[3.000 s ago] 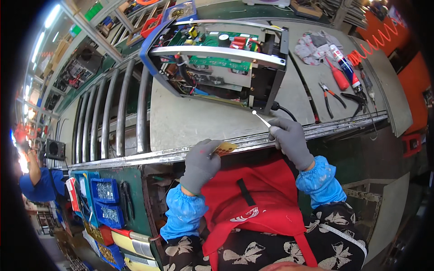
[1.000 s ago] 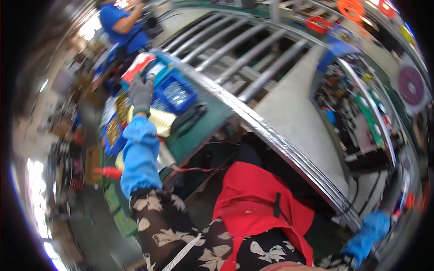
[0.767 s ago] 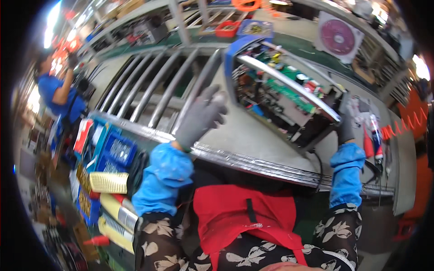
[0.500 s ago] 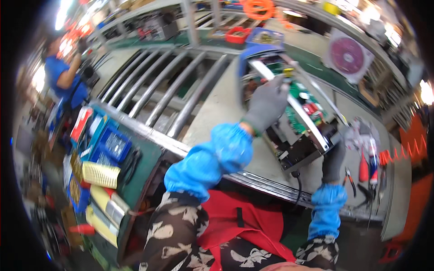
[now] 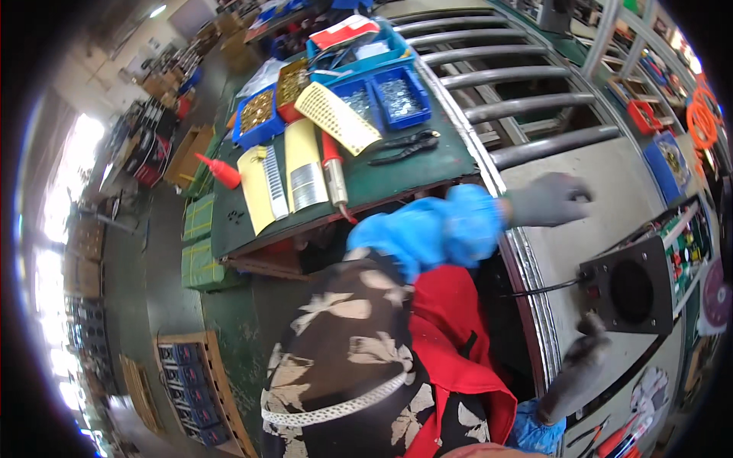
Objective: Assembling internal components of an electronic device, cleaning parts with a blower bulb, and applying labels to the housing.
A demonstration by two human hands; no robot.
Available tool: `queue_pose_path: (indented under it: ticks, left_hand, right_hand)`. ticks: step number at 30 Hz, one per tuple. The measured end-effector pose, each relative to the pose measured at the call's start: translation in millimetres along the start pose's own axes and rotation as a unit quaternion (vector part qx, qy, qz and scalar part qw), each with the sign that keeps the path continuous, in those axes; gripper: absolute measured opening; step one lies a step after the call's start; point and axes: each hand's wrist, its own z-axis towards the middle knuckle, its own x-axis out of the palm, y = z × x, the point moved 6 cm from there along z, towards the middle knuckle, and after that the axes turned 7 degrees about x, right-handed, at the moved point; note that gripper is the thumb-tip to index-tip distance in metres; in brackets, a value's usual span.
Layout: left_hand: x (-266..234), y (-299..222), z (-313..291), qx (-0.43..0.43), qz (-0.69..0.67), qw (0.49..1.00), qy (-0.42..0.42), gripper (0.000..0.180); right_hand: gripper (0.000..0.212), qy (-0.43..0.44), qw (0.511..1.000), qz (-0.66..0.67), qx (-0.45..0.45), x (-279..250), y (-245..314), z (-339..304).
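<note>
My left hand [image 5: 548, 201], in a grey glove and blue sleeve cover, is over the work surface beside the rollers. Its fingers are curled, and whatever they may hold is hidden. My right hand [image 5: 584, 353], also gloved, is low and blurred in front of an open metal case [image 5: 628, 288]. I cannot tell whether it touches the case or how its fingers are set. The case's dark end panel has a round opening and a black cord [image 5: 546, 289]. Green circuit boards [image 5: 682, 252] show inside it.
Left of me, a green bench holds blue bins of small metal parts [image 5: 401, 97], yellow perforated sheets [image 5: 336, 118], a red-handled soldering iron [image 5: 333, 164] and black cutters [image 5: 405, 146]. Metal rollers [image 5: 527, 113] run beyond. Hand tools [image 5: 626, 437] lie at lower right.
My view has swung left toward the bench. My left hand has come away from the case's upper frame; my right hand has left its side and is now lower, in front of it.
</note>
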Motion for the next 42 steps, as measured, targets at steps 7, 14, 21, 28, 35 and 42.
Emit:
queue_pose_path:
  ticks: [7, 14, 21, 28, 35, 42]
  left_hand:
    - [-239.4, 20.8, -280.8, -0.206, 0.311, 0.866, -0.332, 0.030]
    - [-297.9, 30.7, -418.8, -0.406, 0.476, 0.734, -0.266, 0.036]
    - [-276.9, 60.6, -466.4, -0.401, 0.432, 0.783, -0.200, 0.047]
    - [-279.5, 55.3, -472.3, -0.346, 0.381, 0.814, -0.270, 0.055]
    - [-275.0, 53.7, -476.5, -0.320, 0.392, 0.808, -0.303, 0.055]
    - [-274.9, 52.3, -476.2, -0.329, 0.387, 0.804, -0.308, 0.056]
  right_hand:
    - [0.023, 0.389, 0.911, -0.129, 0.042, 149.2, 40.4, -2.7]
    - [0.036, 0.521, 0.815, -0.236, 0.095, 286.2, 67.2, -33.2]
    - [0.030, 0.629, 0.743, -0.200, -0.109, 394.7, 66.8, -72.2]
    - [0.018, 0.525, 0.583, -0.357, -0.507, 505.0, 75.4, -151.5]
    - [0.029, 0.486, 0.442, -0.389, -0.646, 562.7, 55.7, -178.3]
    - [0.014, 0.496, 0.395, -0.428, -0.644, 571.8, 61.6, -185.1]
